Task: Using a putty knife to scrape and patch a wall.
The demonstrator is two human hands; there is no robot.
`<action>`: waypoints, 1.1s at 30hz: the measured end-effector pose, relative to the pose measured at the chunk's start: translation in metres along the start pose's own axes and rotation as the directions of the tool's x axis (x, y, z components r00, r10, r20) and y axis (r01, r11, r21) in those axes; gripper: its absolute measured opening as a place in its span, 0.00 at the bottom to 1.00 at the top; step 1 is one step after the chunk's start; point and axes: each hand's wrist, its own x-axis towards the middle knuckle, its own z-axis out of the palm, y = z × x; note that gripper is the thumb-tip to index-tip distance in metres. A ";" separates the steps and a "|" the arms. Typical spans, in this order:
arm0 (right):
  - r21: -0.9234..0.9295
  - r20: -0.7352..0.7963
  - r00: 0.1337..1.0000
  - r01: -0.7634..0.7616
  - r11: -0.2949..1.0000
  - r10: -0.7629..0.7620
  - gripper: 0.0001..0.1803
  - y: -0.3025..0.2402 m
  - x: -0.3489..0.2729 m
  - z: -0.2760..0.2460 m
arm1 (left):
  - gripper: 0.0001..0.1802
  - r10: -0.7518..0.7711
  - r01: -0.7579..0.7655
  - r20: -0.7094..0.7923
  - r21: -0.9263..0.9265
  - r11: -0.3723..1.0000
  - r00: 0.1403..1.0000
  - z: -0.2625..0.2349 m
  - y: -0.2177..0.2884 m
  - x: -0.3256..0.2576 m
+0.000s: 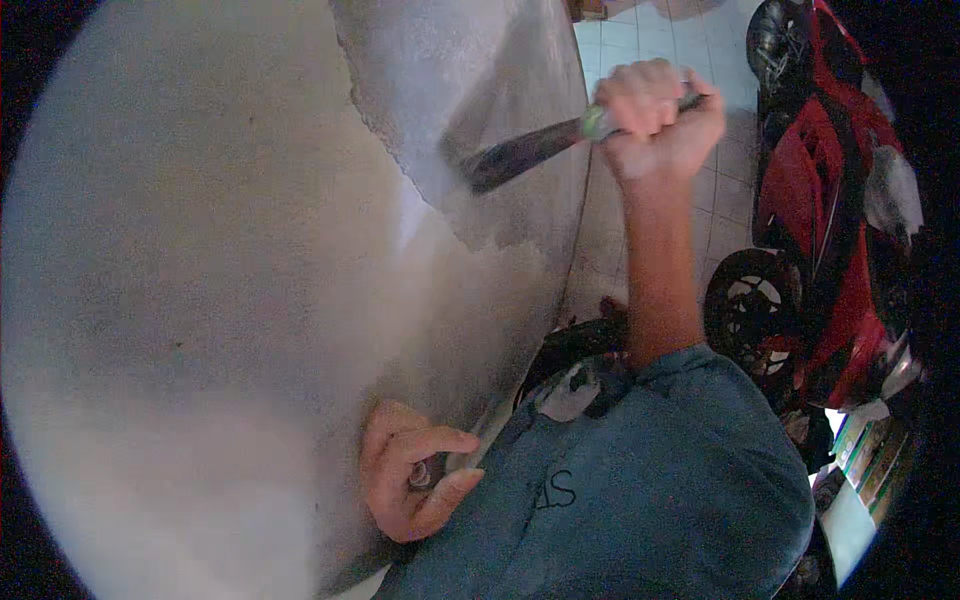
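My right hand (pixel 660 115) is raised at the upper right, its fingers wrapped round the greenish handle of a scraper (pixel 530 153). The long dark blade points left, and its end is at or just before the wall (pixel 230 200); contact cannot be told. Around the blade is a grey patch (pixel 410 60) with a ragged edge, bordering the paler beige surface. A dark shadow falls on the patch. Low in the view, my left hand (pixel 410 480) is curled beside the wall, thumb and forefinger apart. Something small and pale shows inside its fingers, too unclear to name.
A red motorcycle (pixel 820 180) with a black wheel (pixel 752 305) stands to the right. Pale floor tiles (pixel 700 190) lie between it and the wall. Dark items (pixel 590 340) sit past my blue-grey sleeve. Green-edged stacked things (pixel 870 450) show at the lower right.
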 end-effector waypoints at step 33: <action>0.050 -0.077 0.997 0.008 0.999 -0.004 0.18 0.018 -0.001 -0.011 | 0.19 0.031 -0.035 -0.087 -0.045 0.998 0.996 -0.012 -0.003 0.009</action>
